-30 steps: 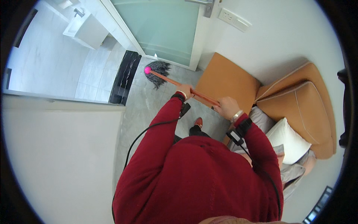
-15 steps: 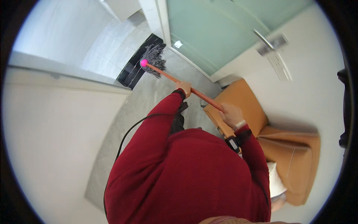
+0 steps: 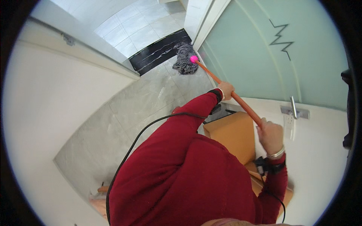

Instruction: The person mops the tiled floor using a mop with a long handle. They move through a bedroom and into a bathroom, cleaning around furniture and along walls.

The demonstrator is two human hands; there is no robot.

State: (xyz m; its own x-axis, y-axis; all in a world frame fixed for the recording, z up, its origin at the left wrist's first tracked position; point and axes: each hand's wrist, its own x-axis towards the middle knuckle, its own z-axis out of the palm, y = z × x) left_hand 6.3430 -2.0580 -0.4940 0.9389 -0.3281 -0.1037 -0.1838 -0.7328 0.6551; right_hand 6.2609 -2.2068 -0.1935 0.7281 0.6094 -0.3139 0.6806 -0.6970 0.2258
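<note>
A mop with an orange handle [image 3: 247,107] slants across the view. Its grey string head [image 3: 184,64] lies spread on the floor, at the right end of a black marble threshold [image 3: 156,51] and close to the foot of the frosted glass door. A bright pink ball joint [image 3: 194,59] links head and handle. My left hand [image 3: 226,90] grips the handle partway down, fingers wrapped around it. Near the handle's upper end, my right hand [image 3: 271,136] is closed around it.
Right of the mop stands a frosted green glass door [image 3: 260,56] with a metal lever handle [image 3: 294,109]. An orange-tan chair [image 3: 233,133] sits below my arms. White wall panels [image 3: 68,98] border the grey tiled floor [image 3: 130,116] at left. A black cable [image 3: 137,137] runs along my left sleeve.
The mop head has shifted from the middle of the threshold rightward to its end beside the door. My view has turned, and both hands have moved right with the handle.
</note>
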